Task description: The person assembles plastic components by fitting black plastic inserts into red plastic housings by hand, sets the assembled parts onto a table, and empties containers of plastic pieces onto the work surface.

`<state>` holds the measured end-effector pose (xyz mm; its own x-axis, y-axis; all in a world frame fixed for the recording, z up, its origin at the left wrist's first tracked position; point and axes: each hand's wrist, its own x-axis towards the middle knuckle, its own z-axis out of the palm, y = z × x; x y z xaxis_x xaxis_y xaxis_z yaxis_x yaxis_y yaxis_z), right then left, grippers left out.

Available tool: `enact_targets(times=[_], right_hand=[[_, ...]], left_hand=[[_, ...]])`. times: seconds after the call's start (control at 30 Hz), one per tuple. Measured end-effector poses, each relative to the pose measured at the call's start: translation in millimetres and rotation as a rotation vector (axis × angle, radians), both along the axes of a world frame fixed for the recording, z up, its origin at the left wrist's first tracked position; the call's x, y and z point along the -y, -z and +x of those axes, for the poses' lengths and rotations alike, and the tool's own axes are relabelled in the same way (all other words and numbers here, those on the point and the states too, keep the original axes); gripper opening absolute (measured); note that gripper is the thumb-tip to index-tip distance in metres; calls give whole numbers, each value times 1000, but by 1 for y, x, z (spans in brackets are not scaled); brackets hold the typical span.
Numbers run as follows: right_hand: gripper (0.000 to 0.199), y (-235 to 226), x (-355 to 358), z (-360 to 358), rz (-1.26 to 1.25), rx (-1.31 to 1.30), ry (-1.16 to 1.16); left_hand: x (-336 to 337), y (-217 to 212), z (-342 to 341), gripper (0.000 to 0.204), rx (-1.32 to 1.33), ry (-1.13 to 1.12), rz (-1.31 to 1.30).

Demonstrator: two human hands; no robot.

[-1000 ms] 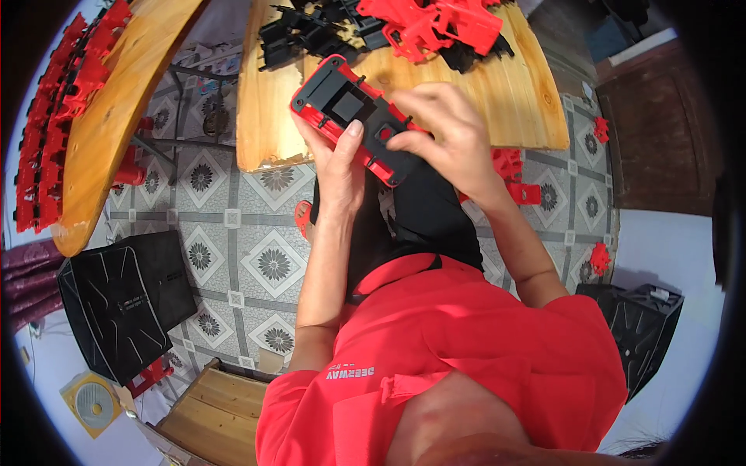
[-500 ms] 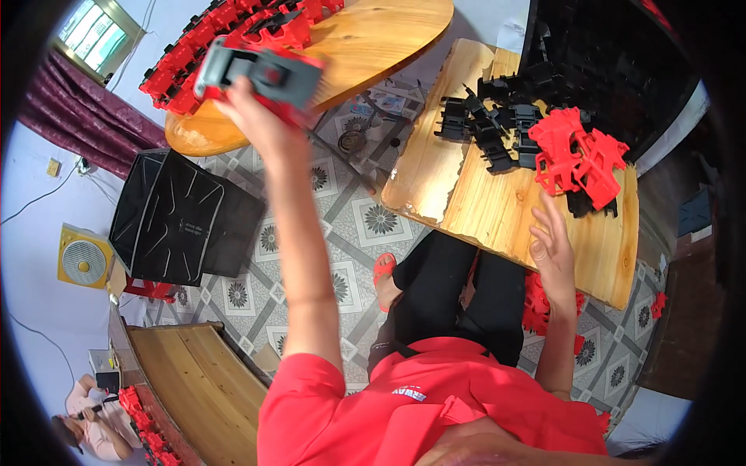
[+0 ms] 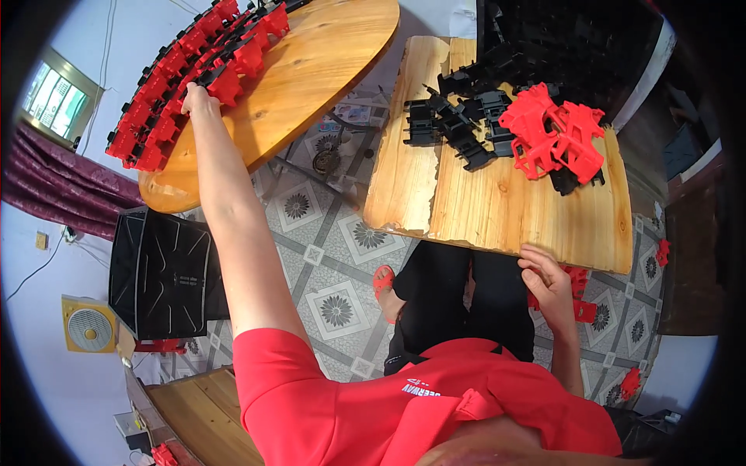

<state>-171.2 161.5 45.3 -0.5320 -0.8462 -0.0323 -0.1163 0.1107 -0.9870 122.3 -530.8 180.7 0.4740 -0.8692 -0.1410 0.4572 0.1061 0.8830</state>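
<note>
One camera worn on the head, left of a side-by-side fisheye pair. From where I stand, it looks down and forward over the red shirt (image 3: 350, 404), closest to the lens along the lower edge. Picture upright, not mirrored. Mid-range: right hand (image 3: 550, 281) at the near edge of the straight-sided table (image 3: 497, 210). Farther out: left hand (image 3: 200, 99) at the rounded table (image 3: 326, 70), upper left. Wide take includes tiled floor (image 3: 338, 307), pale wall (image 3: 31, 311); straight edges bend toward the rim.

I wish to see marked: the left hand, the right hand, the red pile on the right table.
left hand (image 3: 200, 101): head view, back of hand.
right hand (image 3: 550, 283): head view, middle of hand.
red pile (image 3: 541, 123): head view, near its middle.
</note>
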Motion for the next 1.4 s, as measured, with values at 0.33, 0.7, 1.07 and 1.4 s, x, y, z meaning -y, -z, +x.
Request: enact_targets(times=[0.33, 0.7, 1.07, 1.4], right_hand=[[31, 15, -3, -20, 27, -113, 103], [55, -109, 347, 34, -474, -412, -481], [101, -113, 620, 168, -358, -163, -381], [54, -86, 497, 112, -491, -540, -687]], left_hand=[[-116, -24, -62, 101, 723, -222, -48], [-87, 13, -12, 73, 1384, -206, -303], [-90, 13, 11, 73, 1399, -240, -310], [-52, -8, 40, 102, 1840, -987, -573]])
